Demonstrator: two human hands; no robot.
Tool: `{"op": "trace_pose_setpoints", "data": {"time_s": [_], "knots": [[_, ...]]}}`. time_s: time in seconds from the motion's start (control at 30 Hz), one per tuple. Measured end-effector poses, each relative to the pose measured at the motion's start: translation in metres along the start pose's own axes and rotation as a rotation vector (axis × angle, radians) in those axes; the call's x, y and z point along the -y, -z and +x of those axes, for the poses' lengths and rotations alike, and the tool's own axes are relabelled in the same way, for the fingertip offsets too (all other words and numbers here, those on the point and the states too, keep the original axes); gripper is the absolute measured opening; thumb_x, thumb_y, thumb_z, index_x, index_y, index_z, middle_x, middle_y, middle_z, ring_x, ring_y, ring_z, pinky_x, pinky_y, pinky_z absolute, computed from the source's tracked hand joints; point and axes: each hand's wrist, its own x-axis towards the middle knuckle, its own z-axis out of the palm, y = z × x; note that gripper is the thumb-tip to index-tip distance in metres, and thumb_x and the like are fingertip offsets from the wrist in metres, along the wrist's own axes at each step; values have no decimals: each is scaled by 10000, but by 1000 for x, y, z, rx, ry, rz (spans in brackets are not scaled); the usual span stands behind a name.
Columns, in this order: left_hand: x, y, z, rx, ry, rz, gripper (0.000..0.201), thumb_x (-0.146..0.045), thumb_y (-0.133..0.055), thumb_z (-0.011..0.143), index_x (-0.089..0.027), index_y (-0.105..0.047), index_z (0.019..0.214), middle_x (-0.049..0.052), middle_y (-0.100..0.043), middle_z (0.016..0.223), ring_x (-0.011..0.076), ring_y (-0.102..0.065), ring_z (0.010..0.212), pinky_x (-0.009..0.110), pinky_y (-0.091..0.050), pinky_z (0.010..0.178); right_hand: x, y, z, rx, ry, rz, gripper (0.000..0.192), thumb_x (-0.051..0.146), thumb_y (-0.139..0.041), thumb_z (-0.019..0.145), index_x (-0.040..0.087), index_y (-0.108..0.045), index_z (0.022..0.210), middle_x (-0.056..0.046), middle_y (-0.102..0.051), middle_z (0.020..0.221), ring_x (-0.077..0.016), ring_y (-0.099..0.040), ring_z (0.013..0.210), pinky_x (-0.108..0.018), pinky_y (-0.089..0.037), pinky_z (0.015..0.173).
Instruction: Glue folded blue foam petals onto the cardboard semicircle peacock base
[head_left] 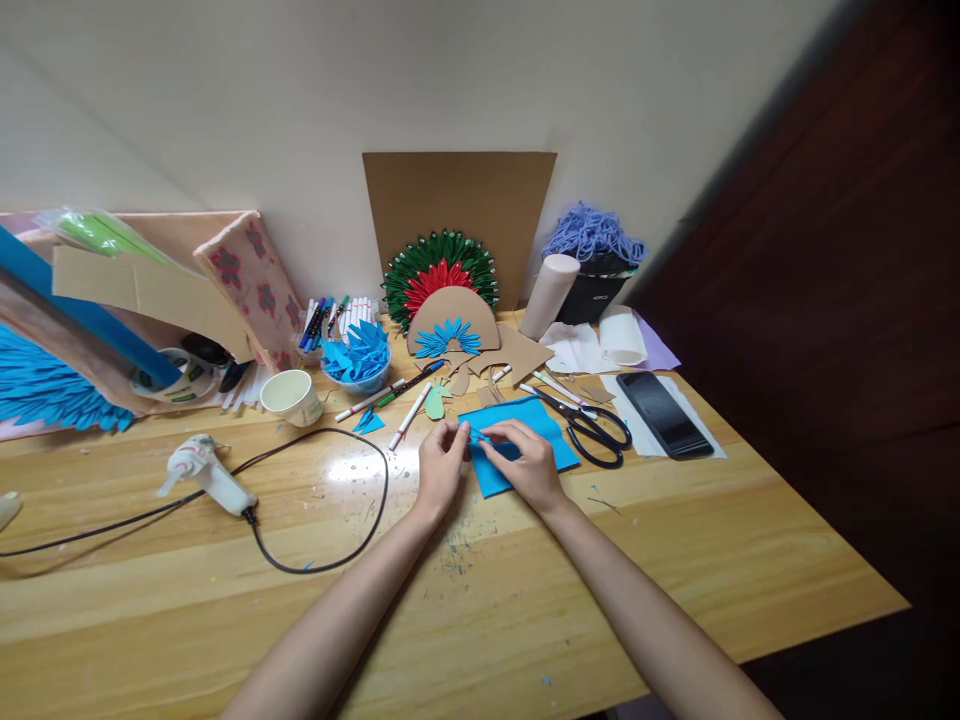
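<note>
While both hands met above the blue sheet (525, 432) on the table (525, 600), the left hand (441, 468) and right hand (529, 462) apparently pinched a small blue strip (478, 437) between closed fingertips.

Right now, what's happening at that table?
A person works at a wooden table. Both hands meet over a blue paper sheet: the left hand and right hand pinch a small blue piece between the fingertips. Black scissors lie just right of the sheet, a glue gun to the left.
</note>
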Motion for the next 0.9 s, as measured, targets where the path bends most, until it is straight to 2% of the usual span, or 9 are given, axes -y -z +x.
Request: {"op": "trace_pose_setpoints", "data": {"time_s": [0.63,0.9], "knots": [[0,1,0,-3,4,6,259,-393,-546,776,-161,-527,663,-24,-494,556,107,-480,544,214,-384,555,-1,1,1,-8,16,17,98,226,-570,814,226,-663,845,-42,-660,793,-177,-609,757,-309,-509,702],[0,1,0,11,14,-15,261,-401,-557,761,-162,-529,661,-21,-504,578,110,-478,551,213,-384,556,-2,0,2,-37,-64,74,108,255,-591,798,222,-670,865,-43,-661,815,-171,-617,730,-305,-518,681]]}}
